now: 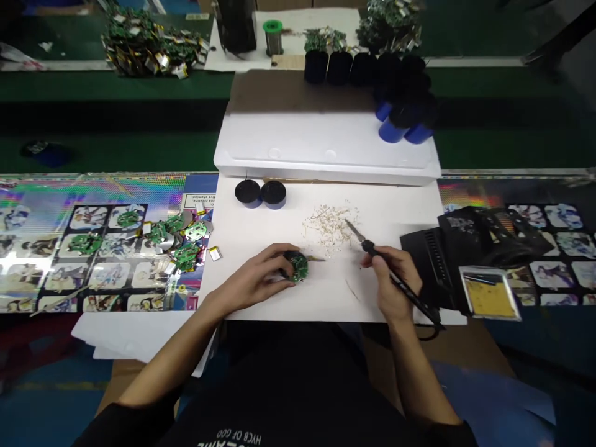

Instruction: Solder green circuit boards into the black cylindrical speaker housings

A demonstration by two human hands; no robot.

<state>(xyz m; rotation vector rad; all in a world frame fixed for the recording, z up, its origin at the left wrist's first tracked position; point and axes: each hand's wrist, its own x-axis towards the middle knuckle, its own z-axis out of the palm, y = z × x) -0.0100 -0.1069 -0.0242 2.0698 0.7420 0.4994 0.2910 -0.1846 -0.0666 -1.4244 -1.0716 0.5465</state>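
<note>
Two hands working: your left hand [251, 279] clenches a round green circuit board [298, 266] low over the white sheet [335, 298]; your right hand [390, 279] grips a soldering iron [370, 247], tip beside a pale scrap pile [330, 228].

White sheet [400, 211] on green workbench [112, 149], two black rolls [260, 194], pale scraps [331, 228], green circuit boards [186, 256]

glossy circuit board [298, 266], metal soldering-iron tip [354, 231]
</note>
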